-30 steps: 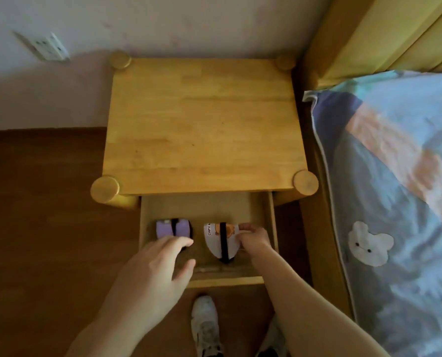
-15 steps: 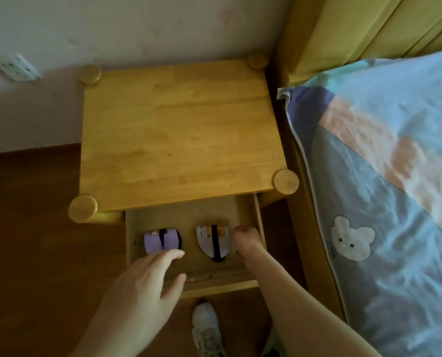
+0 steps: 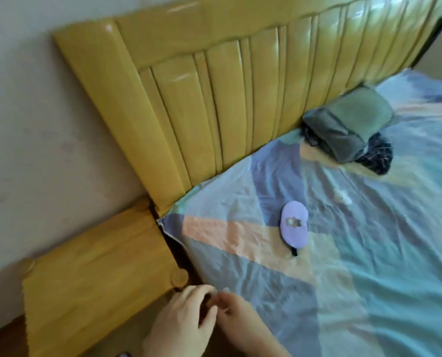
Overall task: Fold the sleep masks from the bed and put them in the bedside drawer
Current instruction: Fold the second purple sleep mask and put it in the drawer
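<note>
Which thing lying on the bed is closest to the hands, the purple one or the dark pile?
The purple sleep mask. It lies flat mid-sheet, nearer the hands; the grey-green bundle sits far back against the headboard.

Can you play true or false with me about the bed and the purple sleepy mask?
1. A purple sleep mask lies flat on the bed sheet. True.
2. The left hand is holding the mask. False: both hands are near the nightstand, away from it.
3. A grey-green bundle sits by the headboard. True.
4. The mask is folded. False: it lies open.
</note>
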